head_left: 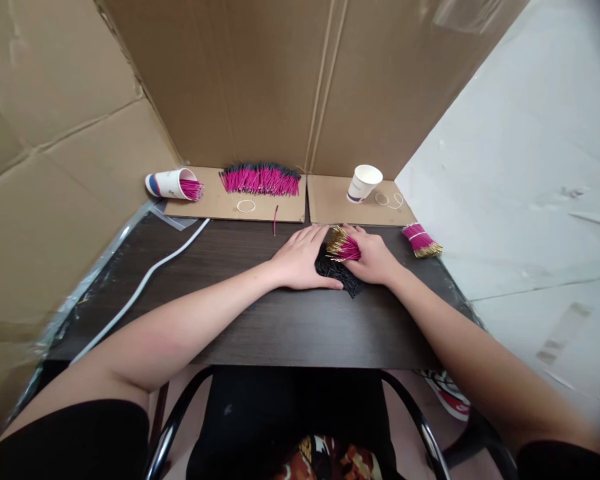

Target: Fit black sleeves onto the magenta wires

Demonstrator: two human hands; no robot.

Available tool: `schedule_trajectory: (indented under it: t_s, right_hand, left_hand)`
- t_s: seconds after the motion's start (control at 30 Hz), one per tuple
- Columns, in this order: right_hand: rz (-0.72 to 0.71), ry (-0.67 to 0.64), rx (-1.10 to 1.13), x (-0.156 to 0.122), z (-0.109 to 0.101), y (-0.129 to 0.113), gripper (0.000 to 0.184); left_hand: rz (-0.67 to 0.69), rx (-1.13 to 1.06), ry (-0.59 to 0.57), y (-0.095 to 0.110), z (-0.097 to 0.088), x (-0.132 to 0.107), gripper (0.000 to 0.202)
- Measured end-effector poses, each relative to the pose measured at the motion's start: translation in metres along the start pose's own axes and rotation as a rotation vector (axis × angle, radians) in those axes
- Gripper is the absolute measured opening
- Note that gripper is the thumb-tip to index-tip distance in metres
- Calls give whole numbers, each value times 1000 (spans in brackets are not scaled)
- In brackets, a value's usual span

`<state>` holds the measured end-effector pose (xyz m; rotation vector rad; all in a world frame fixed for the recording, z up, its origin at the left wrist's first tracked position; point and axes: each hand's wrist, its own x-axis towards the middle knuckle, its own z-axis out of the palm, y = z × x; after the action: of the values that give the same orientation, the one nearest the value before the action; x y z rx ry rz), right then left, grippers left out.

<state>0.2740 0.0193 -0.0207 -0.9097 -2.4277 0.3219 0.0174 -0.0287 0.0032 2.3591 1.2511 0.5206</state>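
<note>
A bundle of magenta wires with gold pin ends (pixel 343 245) is gripped in my right hand (pixel 376 256), gold ends pointing left. Beneath and in front of it lies a pile of small black sleeves (pixel 339 272) on the dark table. My left hand (pixel 303 259) rests flat around the left side of that pile, fingers stretched out and thumb along its near edge. A second bundle of magenta wires (pixel 422 241), tied with a white band, lies at the table's right edge. One loose magenta wire with a black end (pixel 275 220) lies beyond my left hand.
On cardboard at the back lies a row of black-tipped magenta wires (pixel 261 180). A tipped paper cup (pixel 167 185) at left holds more wires. An upright paper cup (pixel 364 183) stands at right by a rubber band (pixel 390 201). A white cable (pixel 147 277) crosses the left side.
</note>
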Motion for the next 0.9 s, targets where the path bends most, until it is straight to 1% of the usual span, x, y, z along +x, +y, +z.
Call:
schedule_trajectory:
  t_s: [0.1,0.23,0.47,0.67,0.9]
  right_hand:
    - [-13,-11,12,2,0,0,66]
    - [-60,-18,34,6,-2,-1,64]
    - [-104,-77,98,10,-4,-5,72]
    - [-97,-89,131,10,-3,-6,78]
    - [-94,-95,126,12,-2,-2,79]
  left_hand:
    - [0,-2,2,1,-1,0,137]
    - [-11,5,0,3,-1,0,138]
    - [-37,24,-37,4,-3,1,143]
    - [-35,21,-36,3,-2,3,145]
    - [-45,45,-70,0,-8,6,152]
